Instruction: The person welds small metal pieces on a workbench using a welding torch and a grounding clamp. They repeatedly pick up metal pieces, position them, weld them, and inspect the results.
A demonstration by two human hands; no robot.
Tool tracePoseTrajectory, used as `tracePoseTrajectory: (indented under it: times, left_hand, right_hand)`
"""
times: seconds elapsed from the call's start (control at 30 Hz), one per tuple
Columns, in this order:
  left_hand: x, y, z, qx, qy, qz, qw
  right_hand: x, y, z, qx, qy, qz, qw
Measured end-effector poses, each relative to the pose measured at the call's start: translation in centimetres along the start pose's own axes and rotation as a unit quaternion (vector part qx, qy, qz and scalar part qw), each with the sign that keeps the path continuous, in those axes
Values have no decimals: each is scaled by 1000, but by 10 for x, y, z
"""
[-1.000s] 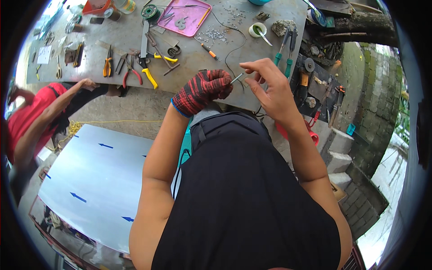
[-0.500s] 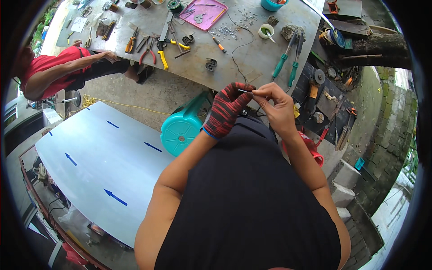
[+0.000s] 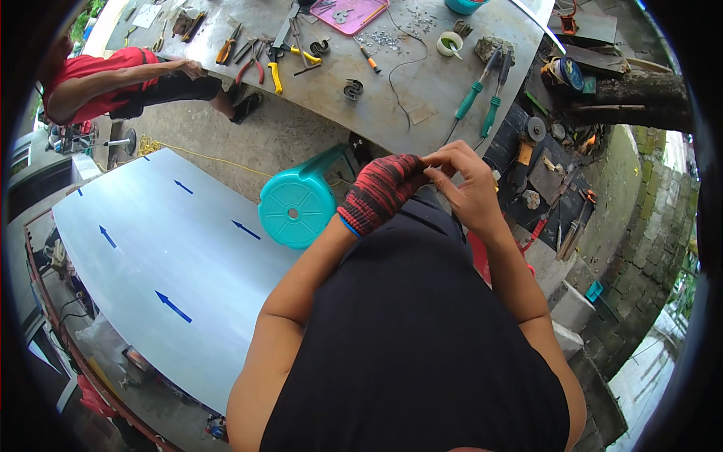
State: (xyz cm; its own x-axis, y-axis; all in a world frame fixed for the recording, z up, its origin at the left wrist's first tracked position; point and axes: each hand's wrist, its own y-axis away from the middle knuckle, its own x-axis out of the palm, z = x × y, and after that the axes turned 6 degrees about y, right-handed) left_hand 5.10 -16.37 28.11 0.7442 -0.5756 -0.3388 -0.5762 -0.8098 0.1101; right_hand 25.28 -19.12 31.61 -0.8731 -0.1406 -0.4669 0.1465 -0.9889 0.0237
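My left hand (image 3: 380,192), in a red-and-black knit glove with blue cuff, is closed in front of my waist. My bare right hand (image 3: 467,188) meets it with pinched fingers; what the two hold is hidden between the fingertips. Just beyond them is the near edge of a metal worktable (image 3: 361,109), where two long teal-handled tools (image 3: 471,98) lie to the right, a thin black wire (image 3: 395,83) curls and a dark curved metal piece (image 3: 353,90) sits.
Pliers (image 3: 275,75), a pink tray (image 3: 351,30) and small scattered bits cover the table. A teal stool (image 3: 297,218) and a pale sheet with blue arrows (image 3: 135,256) are at left. A person in red (image 3: 90,87) is upper left. A blackened bench (image 3: 542,177) holds tools at right.
My hands came together and lowered toward my waist; the slim metal rod seen between them earlier is now covered. The view shifted, uncovering the teal stool. The person in red moved higher in view.
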Motion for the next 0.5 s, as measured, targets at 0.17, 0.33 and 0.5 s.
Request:
tracePoseTrajectory:
  times: [0.17,0.33,0.5]
  left_hand:
    - [3,11,12,56,56,-95,992]
    - [-18,15,14,-3,83,-72,994]
    - [-37,17,26,-123,216,-64,966]
  right_hand:
    - [7,-2,-6,46,-75,30,996]
    - [17,-14,-8,86,-136,49,986]
    - [28,-29,0,86,-165,7,983]
